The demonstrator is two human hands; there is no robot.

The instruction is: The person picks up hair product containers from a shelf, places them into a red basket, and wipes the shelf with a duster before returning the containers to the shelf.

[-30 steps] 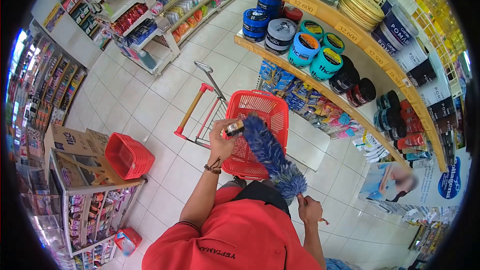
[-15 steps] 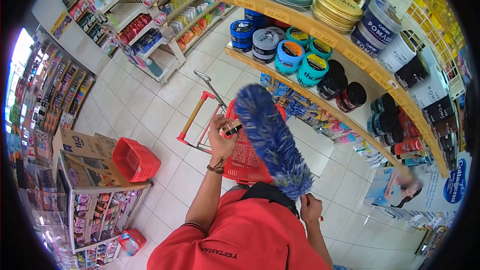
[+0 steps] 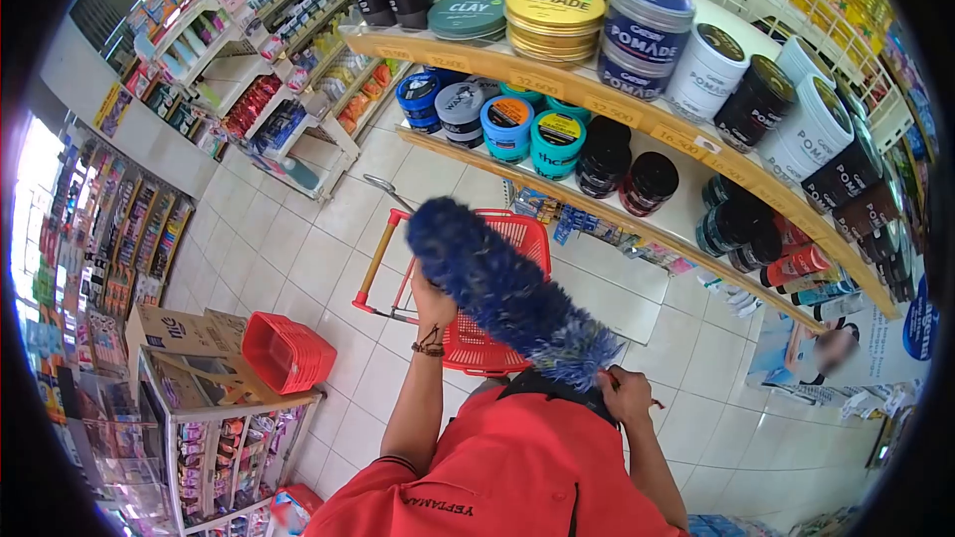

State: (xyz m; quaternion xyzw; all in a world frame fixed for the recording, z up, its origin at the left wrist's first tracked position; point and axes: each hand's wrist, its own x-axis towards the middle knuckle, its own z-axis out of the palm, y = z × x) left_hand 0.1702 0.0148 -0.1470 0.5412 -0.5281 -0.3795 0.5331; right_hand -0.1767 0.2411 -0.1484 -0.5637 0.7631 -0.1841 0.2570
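A fluffy blue duster (image 3: 507, 288) slants across the middle of the view, over a red basket cart (image 3: 487, 338). My right hand (image 3: 627, 395) is closed round the duster's lower end, near my waist. Behind the duster's upper part is my left hand (image 3: 433, 295), its fingers mostly covered by the blue fibres, so what it holds is hidden. To the right and ahead, a curved shelf (image 3: 557, 80) bears pomade tins and jars, with a lower shelf (image 3: 517, 164) of coloured wax jars beneath.
Stacked red baskets (image 3: 286, 351) sit by a cardboard box (image 3: 179, 330) on a display case at the left. More stocked racks (image 3: 239, 89) stand at the back left. A poster (image 3: 796, 353) hangs at the right. Tiled floor (image 3: 348, 278) runs between the shelves.
The duster's upper end has moved left and slightly down, and now covers my left hand's fingers. The small dark item in that hand has gone out of sight. The view has shifted toward the shelf.
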